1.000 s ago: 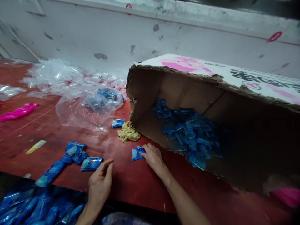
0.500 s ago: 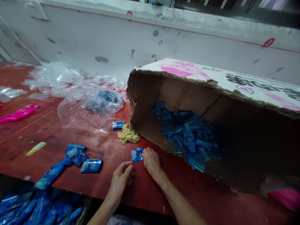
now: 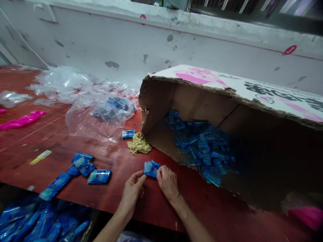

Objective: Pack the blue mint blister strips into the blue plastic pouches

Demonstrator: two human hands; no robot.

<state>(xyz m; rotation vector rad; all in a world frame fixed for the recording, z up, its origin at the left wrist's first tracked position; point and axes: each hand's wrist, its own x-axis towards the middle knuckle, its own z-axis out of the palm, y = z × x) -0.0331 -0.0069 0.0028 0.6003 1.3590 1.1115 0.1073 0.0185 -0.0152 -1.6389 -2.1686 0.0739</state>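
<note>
A small blue packet (image 3: 151, 168) is held just above the red table (image 3: 141, 198) between both hands. My left hand (image 3: 132, 192) pinches its left edge with thumb and fingers. My right hand (image 3: 168, 183) grips its right edge. To the right lies a large cardboard box (image 3: 227, 111) tipped on its side, with several blue blister packs (image 3: 202, 144) heaped inside. More blue packets (image 3: 83, 166) lie loose on the table to the left of my hands.
Crumpled clear plastic bags (image 3: 96, 114) spread over the back left of the table. A beige crumpled wad (image 3: 138, 145) and a blue packet (image 3: 128, 134) lie near the box's mouth. A pink object (image 3: 22, 120) is far left. A bin of blue packets (image 3: 37, 225) sits below the table edge.
My left hand came in from the left and took hold of the packet. My right hand lifted the packet off the table and drew it slightly nearer.
</note>
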